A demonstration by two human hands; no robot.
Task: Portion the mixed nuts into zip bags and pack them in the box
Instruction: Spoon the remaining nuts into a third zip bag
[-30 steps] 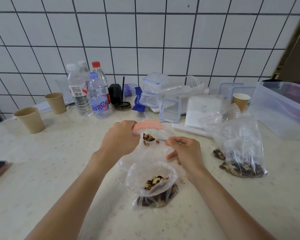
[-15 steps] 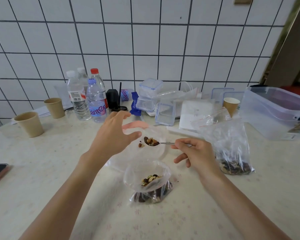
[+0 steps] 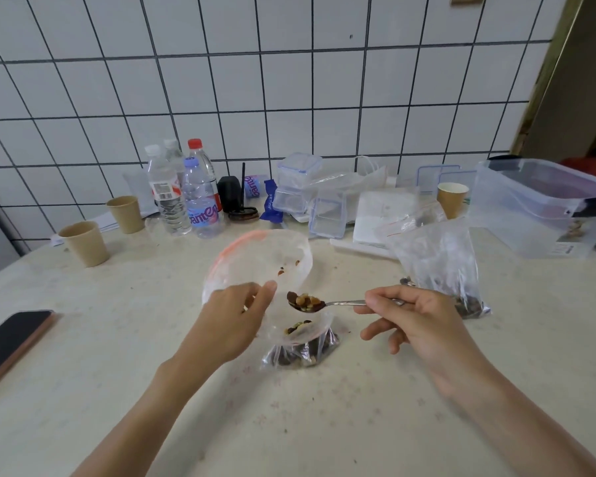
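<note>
My left hand pinches the near edge of a clear zip bag with a red seal strip, its mouth held wide; a few nuts lie inside. My right hand grips a metal spoon heaped with mixed nuts, level, just right of my left thumb. Under the spoon a small plastic bag of mixed nuts stands on the table with its top rolled open. A larger zip bag with nuts at its bottom lies to the right. The big clear plastic box stands at the far right.
Water bottles and two paper cups stand at the back left, small clear containers and a third cup at the back middle. A phone lies at the left table edge. Nut crumbs dot the table.
My left hand let go of the bag's red top edge and took its near edge, dropping lower. The spoon drew back right and down, out of the bag's mouth.
</note>
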